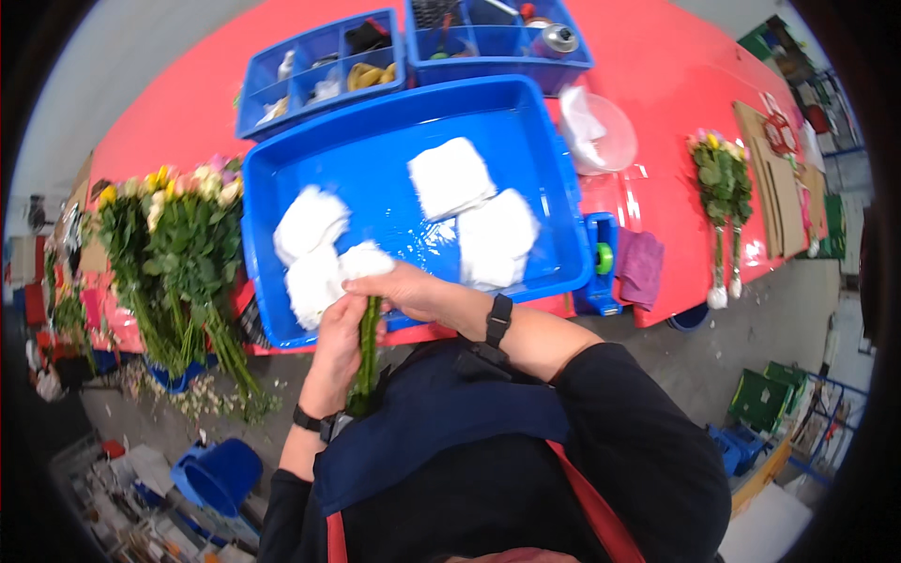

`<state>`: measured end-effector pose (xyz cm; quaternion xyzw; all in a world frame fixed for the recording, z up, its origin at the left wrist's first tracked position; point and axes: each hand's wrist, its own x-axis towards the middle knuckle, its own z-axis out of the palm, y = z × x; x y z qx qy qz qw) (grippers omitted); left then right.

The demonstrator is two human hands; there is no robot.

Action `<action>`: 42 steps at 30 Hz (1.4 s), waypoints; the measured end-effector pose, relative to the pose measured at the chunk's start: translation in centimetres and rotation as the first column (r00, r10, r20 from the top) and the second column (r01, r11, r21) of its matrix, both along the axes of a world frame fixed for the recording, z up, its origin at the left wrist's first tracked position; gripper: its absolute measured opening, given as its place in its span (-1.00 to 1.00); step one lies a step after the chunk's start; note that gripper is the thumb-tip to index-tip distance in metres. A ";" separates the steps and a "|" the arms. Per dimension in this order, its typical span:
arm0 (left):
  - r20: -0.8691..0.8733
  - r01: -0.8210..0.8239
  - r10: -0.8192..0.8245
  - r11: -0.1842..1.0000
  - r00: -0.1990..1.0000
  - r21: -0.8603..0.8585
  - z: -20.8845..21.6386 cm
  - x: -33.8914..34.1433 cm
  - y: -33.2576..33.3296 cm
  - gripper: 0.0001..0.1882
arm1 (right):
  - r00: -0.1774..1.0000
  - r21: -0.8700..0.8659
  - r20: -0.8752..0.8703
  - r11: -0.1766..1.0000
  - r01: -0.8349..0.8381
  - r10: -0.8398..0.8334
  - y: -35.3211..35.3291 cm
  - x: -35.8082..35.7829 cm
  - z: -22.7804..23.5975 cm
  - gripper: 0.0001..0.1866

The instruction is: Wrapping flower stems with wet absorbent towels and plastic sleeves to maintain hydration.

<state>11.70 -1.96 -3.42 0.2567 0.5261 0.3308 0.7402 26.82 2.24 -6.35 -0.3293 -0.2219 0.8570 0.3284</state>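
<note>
A bundle of green stems (368,352) stands upright before my chest, its lower part hidden against my apron. My left hand (340,336) is closed round these stems. At their top end my right hand (402,284) pinches a white wet-looking pad (366,261) that covers the stem tips. Just beyond is a blue tub (404,98) with shallow water. Folded white pads (450,178) lie in it in two groups: one at the right, touching another pad (497,236), and one at the left (312,225).
Long-stemmed roses (188,244) lie left of the tub, stems over the table edge. Divided blue boxes (319,75) stand behind it. At right are a clear bowl (615,136), a blue tape dispenser (599,267), a purple cloth (641,270) and wrapped-end bouquets (721,188). A blue bucket (221,474) stands on the floor.
</note>
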 end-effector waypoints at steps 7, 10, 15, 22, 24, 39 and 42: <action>-0.282 0.025 0.006 0.994 0.959 0.106 1.4 0.1 1.2 -0.73 | 0.177 0.452 0.891 0.777 -0.437 -0.419 2.8 14.4 3.0 -0.73; -0.321 0.058 -0.024 0.994 0.947 0.095 1.0 -0.5 1.1 -0.73 | -0.199 0.634 0.718 0.745 -0.210 -0.667 5.5 22.5 2.6 -0.78; -0.285 0.090 -0.059 0.991 0.957 0.100 1.0 0.6 1.3 -0.75 | -0.180 0.436 0.854 0.861 -0.263 -0.488 8.6 34.5 -2.4 -0.69; -0.224 0.015 0.005 0.996 0.975 0.087 1.6 1.8 0.6 -0.75 | -0.241 0.512 0.817 0.851 -0.118 -0.524 7.0 32.5 0.5 -0.75; -0.217 0.008 0.009 0.997 0.976 0.079 1.7 2.2 0.4 -0.75 | 0.014 0.566 0.825 0.824 -0.025 -0.565 6.7 34.1 -0.2 -0.76; -0.138 -0.040 0.052 0.995 0.989 0.089 1.8 4.2 -1.5 -0.74 | -0.036 0.540 0.793 0.730 -0.418 -0.608 5.6 36.3 -1.6 -0.61; -0.137 -0.042 0.055 0.995 0.989 0.092 2.0 4.6 -1.9 -0.73 | -0.131 0.452 0.826 0.784 -0.425 -0.548 6.1 36.5 -1.9 -0.64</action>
